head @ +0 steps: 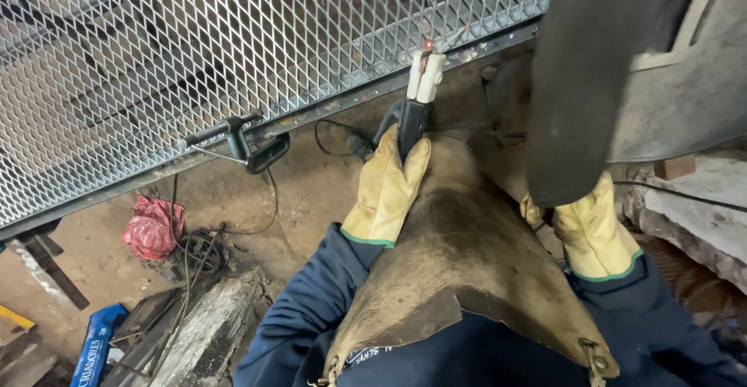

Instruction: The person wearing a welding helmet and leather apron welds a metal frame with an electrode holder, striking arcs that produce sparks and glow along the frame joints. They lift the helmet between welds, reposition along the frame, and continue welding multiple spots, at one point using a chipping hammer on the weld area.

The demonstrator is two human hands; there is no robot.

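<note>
My left hand (387, 187), in a yellow leather glove, grips a black electrode holder (416, 99) with cream jaws. Its short rod ends in a small red glow (429, 44) at the lower bar of a metal frame (327, 111) filled with expanded mesh (194, 60). My right hand (593, 227), also in a yellow glove, holds up a dark welding shield (591, 76) by its handle at the right. A brown leather apron (459, 262) lies over my knee between the two hands.
A black C-clamp (250, 143) grips the frame's lower bar at left. A thin cable (331, 134) runs down from the holder. On the dirt floor lie a red bag (152, 227), a blue pack (95, 348), scrap metal and a wooden beam (210, 329). Stone slabs (700, 216) lie at right.
</note>
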